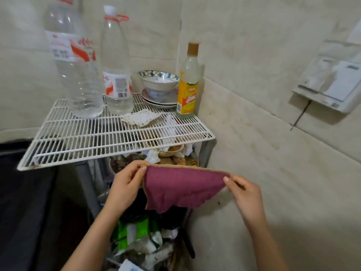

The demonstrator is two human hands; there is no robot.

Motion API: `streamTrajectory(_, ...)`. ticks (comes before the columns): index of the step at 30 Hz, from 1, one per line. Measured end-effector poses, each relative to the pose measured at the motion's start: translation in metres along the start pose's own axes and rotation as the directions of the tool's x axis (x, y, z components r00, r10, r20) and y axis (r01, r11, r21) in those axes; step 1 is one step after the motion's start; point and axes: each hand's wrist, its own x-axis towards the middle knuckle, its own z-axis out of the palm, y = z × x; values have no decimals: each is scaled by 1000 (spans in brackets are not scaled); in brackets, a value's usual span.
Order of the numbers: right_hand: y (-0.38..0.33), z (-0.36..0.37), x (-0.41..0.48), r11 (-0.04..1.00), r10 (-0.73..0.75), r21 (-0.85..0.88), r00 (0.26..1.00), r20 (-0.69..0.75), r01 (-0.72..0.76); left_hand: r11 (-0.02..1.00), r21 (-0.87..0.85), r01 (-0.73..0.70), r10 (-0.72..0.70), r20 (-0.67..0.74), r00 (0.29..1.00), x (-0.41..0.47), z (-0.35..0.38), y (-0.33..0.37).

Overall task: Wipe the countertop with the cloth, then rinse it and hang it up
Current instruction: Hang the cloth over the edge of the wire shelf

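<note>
You have the maroon cloth (181,189) stretched by its top edge between both hands, just near of the white wire rack (78,141) and a little below its near edge. Your left hand (127,185) pinches the left corner between thumb and fingers, and your right hand (245,194) pinches the right corner the same way, so the cloth hangs as a slack sheet over the clutter and wrappers (140,237) under the rack. This looks like the hanging step, though I cannot tell whether the cloth is wet. To do it well, hold the top edge taut and level, lift it clear of the mess below, and drape it evenly over the rack's near rail so both halves hang flat to dry. Aim for the bare stretch on the near right, well short of the two water bottles (115,75), the stacked bowls (159,81) and the yellow-labelled bottle (188,89) at the far side.
</note>
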Motion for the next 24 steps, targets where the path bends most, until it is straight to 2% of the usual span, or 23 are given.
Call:
streamTrajectory(5,-7,-3,50,997,-50,58,991,120,43,1000,-13,28,-30,-174,984,11,17,9)
streamTrajectory(10,-17,8,81,994,-64,106,958,279,35,998,-36,57,-66,-385,921,12,24,27)
streamTrajectory(14,-11,22,101,991,-66,132,950,306,26,995,6,96,-85,-396,914,21,20,27)
streamTrajectory(19,-12,37,119,986,-129,144,944,304,89,991,79,105,-66,-392,918,37,13,28)
streamTrajectory(24,-34,50,146,981,-189,86,938,290,172,992,110,62,0,-490,872,72,8,26)
